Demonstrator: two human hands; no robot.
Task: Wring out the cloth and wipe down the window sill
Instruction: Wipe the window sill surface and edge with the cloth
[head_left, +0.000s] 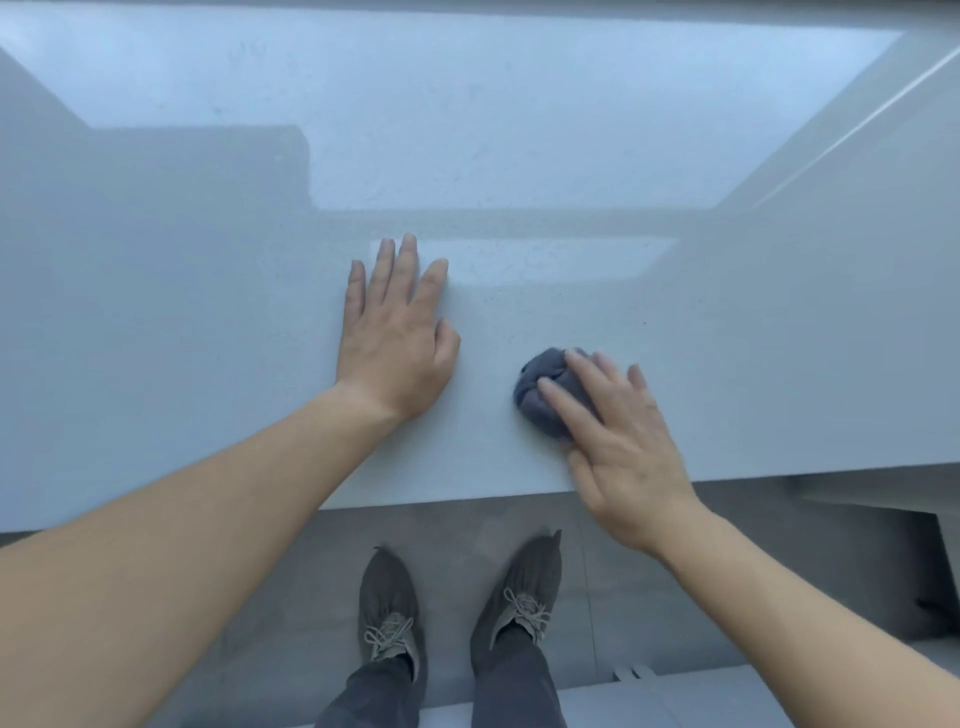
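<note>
A person stands at a wide, pale window sill (727, 364). Both arms are bare and reach out over it.

The left hand (395, 338) lies flat on the window sill, palm down. Its fingers are straight and a little spread, and it holds nothing.

The cloth (545, 366) is dark grey-blue and squashed into a small ball. It sits on the window sill, near the front edge, to the right of the left hand and apart from it. The right hand (623, 457) rests on top of the cloth. Its fingers are spread wide and lie over the ball, pressing down on it, not curled round it.

Behind the hands is the bright window (467, 104). Down below, two dark shoes (389, 613) with pale laces stand on the grey floor (260, 597), toes pointing at the sill.
</note>
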